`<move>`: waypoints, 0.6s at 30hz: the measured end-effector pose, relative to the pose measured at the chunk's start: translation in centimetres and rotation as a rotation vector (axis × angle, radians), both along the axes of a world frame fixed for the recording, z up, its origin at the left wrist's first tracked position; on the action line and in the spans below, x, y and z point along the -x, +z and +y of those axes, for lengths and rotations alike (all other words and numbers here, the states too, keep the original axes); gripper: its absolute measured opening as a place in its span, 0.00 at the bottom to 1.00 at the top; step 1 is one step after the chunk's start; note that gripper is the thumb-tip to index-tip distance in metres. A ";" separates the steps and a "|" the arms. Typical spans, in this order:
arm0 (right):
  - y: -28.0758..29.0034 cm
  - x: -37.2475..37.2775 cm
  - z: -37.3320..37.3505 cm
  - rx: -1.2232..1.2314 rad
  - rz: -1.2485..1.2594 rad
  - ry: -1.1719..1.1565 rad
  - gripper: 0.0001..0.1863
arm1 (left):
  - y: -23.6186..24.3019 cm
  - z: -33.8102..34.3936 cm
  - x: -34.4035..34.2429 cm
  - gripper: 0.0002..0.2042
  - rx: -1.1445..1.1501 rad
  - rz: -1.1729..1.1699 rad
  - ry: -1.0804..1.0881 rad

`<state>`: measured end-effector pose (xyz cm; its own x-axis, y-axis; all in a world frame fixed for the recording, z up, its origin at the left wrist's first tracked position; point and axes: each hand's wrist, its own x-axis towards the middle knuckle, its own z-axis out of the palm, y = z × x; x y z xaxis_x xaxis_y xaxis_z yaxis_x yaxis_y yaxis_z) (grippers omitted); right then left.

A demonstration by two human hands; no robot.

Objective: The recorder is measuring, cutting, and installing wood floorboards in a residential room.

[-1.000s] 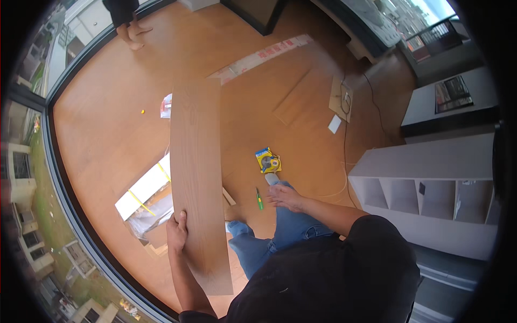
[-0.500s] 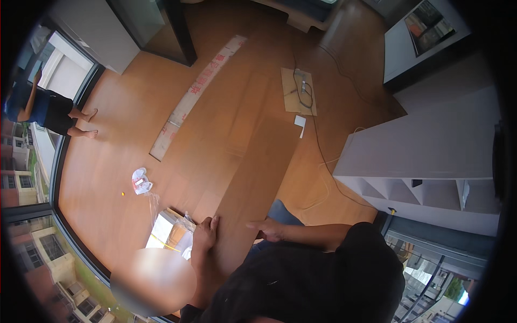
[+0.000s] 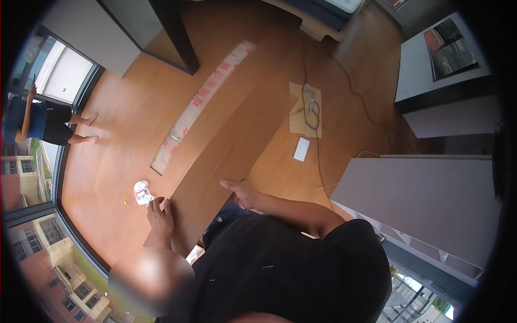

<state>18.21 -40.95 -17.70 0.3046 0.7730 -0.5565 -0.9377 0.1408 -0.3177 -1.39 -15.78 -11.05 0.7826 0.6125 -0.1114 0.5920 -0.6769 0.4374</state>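
A long brown wooden floorboard (image 3: pixel 229 142) lies slantwise before me, its near end by my body and its far end toward the upper right. My left hand (image 3: pixel 160 218) grips its left edge near the close end, fingers curled. On the right edge, farther along, my right hand (image 3: pixel 240 192) holds the board with the thumb on top; its other fingers are hidden below. Left of the board, a long gap in the floor shows a pale strip (image 3: pixel 202 97) with red print. A crumpled white wrapper (image 3: pixel 142 192) rests on the floor just beyond my left hand.
A cardboard piece (image 3: pixel 296 121) with a dark cable lies at the right, close to a white rectangular piece (image 3: pixel 301 149). A pale cabinet (image 3: pixel 414 199) stands farther right. Another person (image 3: pixel 40 116) stands by the window at the far left. A small yellow thing (image 3: pixel 125 202) lies near the wrapper.
The floorboard and both my hands have shifted left, bringing the board closer to the gap. The board now covers most of the open box that showed beside my left hand.
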 end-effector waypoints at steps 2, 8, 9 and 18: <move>-0.3 -5.4 2.5 -0.016 0.004 -0.039 0.23 | -1.8 3.8 -4.1 0.18 -0.175 0.118 0.087; -1.5 -23.3 7.1 0.102 -0.074 -0.114 0.24 | -2.8 15.4 -22.5 0.22 0.041 0.329 -0.041; -0.7 -25.4 7.6 0.148 -0.065 -0.146 0.23 | -3.4 16.9 -24.0 0.22 -0.003 0.329 0.068; -9.5 -53.8 12.3 0.159 -0.016 -0.089 0.21 | -10.9 15.6 -39.0 0.35 0.975 -0.113 0.904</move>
